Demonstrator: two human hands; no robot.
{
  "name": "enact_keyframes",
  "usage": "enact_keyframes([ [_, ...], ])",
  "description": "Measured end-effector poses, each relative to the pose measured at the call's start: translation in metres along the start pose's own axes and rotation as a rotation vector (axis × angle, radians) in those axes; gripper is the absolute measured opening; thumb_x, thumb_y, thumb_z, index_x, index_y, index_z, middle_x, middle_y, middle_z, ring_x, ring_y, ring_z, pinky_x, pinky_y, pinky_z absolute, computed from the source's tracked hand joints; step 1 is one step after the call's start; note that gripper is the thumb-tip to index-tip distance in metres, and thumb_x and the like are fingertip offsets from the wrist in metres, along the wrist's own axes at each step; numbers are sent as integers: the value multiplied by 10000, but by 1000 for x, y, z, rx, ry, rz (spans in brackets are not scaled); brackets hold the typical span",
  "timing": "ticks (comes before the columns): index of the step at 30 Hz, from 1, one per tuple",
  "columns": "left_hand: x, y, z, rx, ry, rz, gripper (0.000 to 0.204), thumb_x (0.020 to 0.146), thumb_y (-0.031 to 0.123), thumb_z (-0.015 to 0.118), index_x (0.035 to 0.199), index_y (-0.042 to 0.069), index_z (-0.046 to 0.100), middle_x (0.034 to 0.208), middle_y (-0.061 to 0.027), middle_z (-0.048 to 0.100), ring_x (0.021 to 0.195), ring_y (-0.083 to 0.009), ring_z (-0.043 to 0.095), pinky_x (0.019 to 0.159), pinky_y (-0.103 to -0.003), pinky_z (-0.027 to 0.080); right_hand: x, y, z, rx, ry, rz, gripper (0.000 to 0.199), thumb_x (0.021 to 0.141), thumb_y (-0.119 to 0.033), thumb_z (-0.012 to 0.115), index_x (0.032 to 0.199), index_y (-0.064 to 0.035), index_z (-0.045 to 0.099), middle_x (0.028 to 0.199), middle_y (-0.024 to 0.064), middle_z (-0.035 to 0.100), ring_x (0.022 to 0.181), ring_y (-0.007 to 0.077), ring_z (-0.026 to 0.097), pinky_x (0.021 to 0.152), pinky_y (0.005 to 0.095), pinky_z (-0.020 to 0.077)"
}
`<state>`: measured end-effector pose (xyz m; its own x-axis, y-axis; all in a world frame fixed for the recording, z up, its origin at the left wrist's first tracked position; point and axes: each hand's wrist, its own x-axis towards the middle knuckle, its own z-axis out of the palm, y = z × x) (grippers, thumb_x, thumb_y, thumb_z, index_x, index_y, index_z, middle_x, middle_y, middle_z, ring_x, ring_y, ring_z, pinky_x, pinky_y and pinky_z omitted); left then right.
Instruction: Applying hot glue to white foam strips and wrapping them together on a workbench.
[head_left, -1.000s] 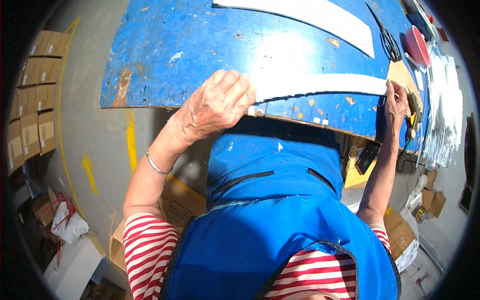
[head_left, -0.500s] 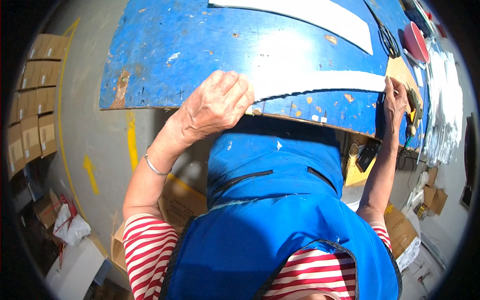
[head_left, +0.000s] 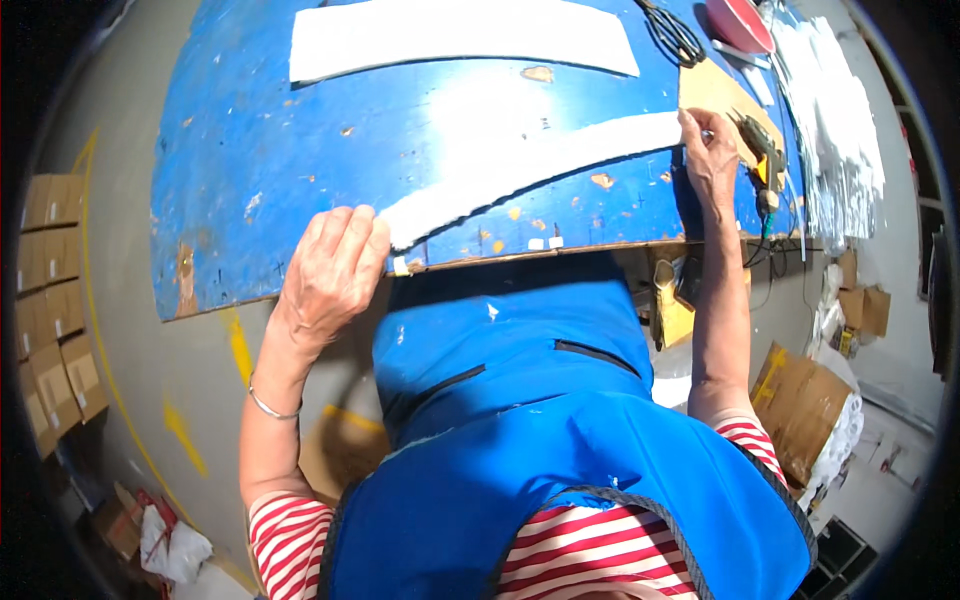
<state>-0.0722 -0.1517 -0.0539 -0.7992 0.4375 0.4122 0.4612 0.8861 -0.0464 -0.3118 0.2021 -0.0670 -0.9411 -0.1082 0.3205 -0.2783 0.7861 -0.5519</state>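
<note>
White foam strip (head_left: 530, 165): long, narrow, slightly curved; flat on blue worktable (head_left: 280, 150). Long axis running left to right across the tabletop, near end low at the left by the front edge, far end higher at the right. Left end pointing toward the table's front edge, right end toward the cardboard sheet (head_left: 722, 98).

Left hand (head_left: 330, 275): palm down, fingers together and extended, pressed flat over the strip's left end at the front edge of the table. No closed grasp; strip pinned under the fingertips. Thin bracelet (head_left: 272, 408) on the left wrist.

Right hand (head_left: 710, 155): fingers resting on the strip's right end, just beside the cardboard sheet. Contact visible; pinch or flat press: cannot tell from this view.

Strip position relative to the hands: spanning the full gap between them, one end under each hand, middle section bare on the tabletop.

Second white strip (head_left: 460, 35): wider, lying farther back on the table, well apart from both hands, long axis also left to right.

Scissors (head_left: 672, 32): black handles, at the far right of the tabletop. Red bowl (head_left: 738, 22) just beyond. Glue gun (head_left: 760, 148) to the right of the right hand, at the table's right edge. Stack of white sheets (head_left: 835, 110) further right.

Floor at left: rows of cardboard boxes (head_left: 55, 290), yellow floor marking (head_left: 238, 345).
</note>
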Motion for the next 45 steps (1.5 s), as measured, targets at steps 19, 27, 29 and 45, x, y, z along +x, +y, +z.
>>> enact_keyframes([
  [19,4,1,-5,26,-1,16,281,649,22,598,915,-54,545,928,-176,554,818,-281,549,676,-357,467,1,5,3,-7,37,-53,321,829,-306,607,928,-2,633,841,129,618,774,203,592,704,310,465],
  [27,0,2,-5,93,-47,46,267,685,24,597,937,-45,542,915,-149,562,812,-259,561,687,-356,476,0,0,0,23,5,-44,344,849,-298,593,971,23,620,839,98,620,775,161,568,714,278,449],
  [29,0,2,-6,102,-28,50,264,689,31,595,938,-42,543,906,-143,560,807,-253,560,683,-353,474,-1,-2,0,32,-28,-7,362,852,-318,586,969,23,620,847,101,617,789,162,561,725,285,440],
  [45,1,5,-4,189,-50,77,200,676,103,557,850,5,569,820,-102,539,757,-196,511,655,-290,415,-4,-1,0,-38,13,-45,385,858,-350,569,991,8,620,887,124,610,845,201,563,769,307,435],
])
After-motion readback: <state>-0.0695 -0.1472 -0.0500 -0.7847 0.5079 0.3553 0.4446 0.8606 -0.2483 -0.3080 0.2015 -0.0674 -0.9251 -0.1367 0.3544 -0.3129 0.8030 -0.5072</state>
